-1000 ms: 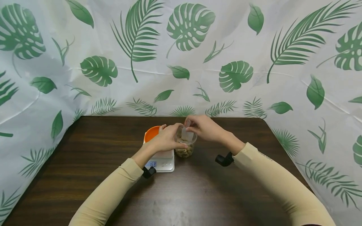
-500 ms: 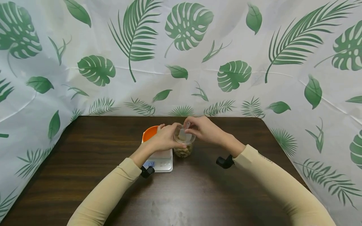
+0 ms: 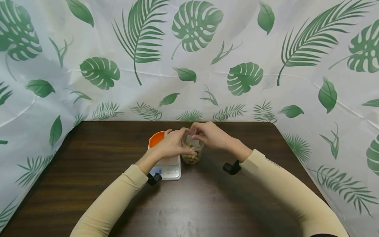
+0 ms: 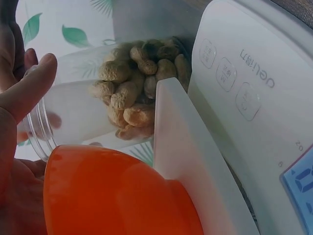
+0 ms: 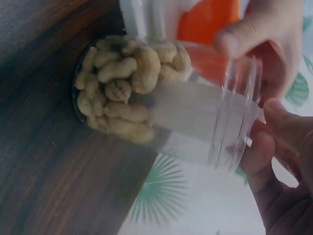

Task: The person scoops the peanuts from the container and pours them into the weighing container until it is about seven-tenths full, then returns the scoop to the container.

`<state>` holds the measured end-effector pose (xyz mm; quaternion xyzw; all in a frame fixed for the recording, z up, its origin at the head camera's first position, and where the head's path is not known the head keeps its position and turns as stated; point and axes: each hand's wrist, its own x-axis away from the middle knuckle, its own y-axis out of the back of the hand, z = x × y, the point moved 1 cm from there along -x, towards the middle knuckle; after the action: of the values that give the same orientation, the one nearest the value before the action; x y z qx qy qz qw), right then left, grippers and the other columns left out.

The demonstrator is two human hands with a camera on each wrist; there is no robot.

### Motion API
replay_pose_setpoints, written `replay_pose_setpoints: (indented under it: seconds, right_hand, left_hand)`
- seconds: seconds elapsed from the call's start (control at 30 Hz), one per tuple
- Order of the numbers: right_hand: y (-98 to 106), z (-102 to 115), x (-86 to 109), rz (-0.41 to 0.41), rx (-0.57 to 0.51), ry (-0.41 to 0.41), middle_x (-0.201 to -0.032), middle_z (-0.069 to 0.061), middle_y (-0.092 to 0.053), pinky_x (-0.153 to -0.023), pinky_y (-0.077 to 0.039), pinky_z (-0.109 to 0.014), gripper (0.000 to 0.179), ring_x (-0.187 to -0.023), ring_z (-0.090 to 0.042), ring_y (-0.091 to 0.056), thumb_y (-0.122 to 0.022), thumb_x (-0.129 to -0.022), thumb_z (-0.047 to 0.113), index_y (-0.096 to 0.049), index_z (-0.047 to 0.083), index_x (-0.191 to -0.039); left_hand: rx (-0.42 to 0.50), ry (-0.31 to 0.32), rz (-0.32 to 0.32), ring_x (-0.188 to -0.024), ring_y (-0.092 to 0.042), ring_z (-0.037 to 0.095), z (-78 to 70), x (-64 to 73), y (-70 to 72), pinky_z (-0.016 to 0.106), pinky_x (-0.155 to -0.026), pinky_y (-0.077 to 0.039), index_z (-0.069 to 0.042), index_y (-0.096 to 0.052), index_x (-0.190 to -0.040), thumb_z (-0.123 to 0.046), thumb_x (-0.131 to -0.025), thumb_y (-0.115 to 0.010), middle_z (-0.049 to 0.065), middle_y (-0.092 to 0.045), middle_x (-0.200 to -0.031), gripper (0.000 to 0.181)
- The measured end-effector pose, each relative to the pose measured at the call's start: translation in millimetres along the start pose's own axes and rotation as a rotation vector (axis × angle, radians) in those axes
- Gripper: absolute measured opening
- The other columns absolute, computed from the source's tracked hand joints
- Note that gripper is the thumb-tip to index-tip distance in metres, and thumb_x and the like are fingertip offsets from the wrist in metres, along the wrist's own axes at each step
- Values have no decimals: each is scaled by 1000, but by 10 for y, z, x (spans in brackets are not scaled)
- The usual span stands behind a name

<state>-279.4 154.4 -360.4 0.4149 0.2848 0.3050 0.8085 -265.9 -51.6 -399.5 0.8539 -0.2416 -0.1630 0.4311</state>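
A clear plastic jar (image 3: 189, 144) stands on the table with unshelled peanuts (image 5: 122, 93) filling its lower part. My left hand (image 3: 171, 144) holds the jar around its rim, thumb on the near side, as the left wrist view also shows. Above the mouth, my right hand (image 3: 211, 135) pinches the upper end of a translucent white scoop (image 5: 195, 107). The scoop reaches down inside the jar, its lower end close to the peanuts. An orange bowl (image 3: 156, 139) sits on a white kitchen scale (image 3: 171, 172) just left of the jar, partly hidden by my left hand.
The dark wooden table (image 3: 225, 204) reaches back to a white leaf-patterned sheet (image 3: 213, 75) hanging behind it. The scale's lit display (image 3: 157, 171) shows digits. A black wrist camera (image 3: 232, 168) is on my right wrist, close above the table.
The right hand has shifted slightly left with the scoop in the jar. The left hand keeps its hold on the rim. The display's digits have changed.
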Motion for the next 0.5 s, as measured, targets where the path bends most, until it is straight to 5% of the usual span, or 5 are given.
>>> replay_pose_setpoints:
  seconds: [0.17, 0.37, 0.5]
  right_hand:
    - [84, -81, 9, 29, -55, -40, -96, 2, -69, -56, -55, -32, 11, -59, -13, -63, -69, -100, 14, -68, 11, -111]
    - [76, -78, -38, 130, 24, 89, -103, 1, -70, -79, -56, -32, 12, -91, -9, -67, -68, -100, 11, -66, 12, -111]
    - [75, -72, -73, 158, 17, 98, -104, 2, -69, -81, -55, -31, 11, -94, -9, -67, -68, -100, 11, -66, 14, -111]
  left_hand:
    - [-10, 12, 13, -120, -60, 22, -12, -1, 0, 65, -114, -15, -6, -45, -150, -48, -83, -85, 4, -68, -124, 88]
    - [-15, -5, 24, -120, -60, 21, -6, 12, 21, 65, -114, -14, -8, -45, -152, -46, -85, -84, 1, -67, -127, 86]
    - [-13, -15, 35, -121, -60, 20, -3, -3, 48, 66, -113, -12, -7, -44, -152, -44, -86, -84, 2, -66, -129, 86]
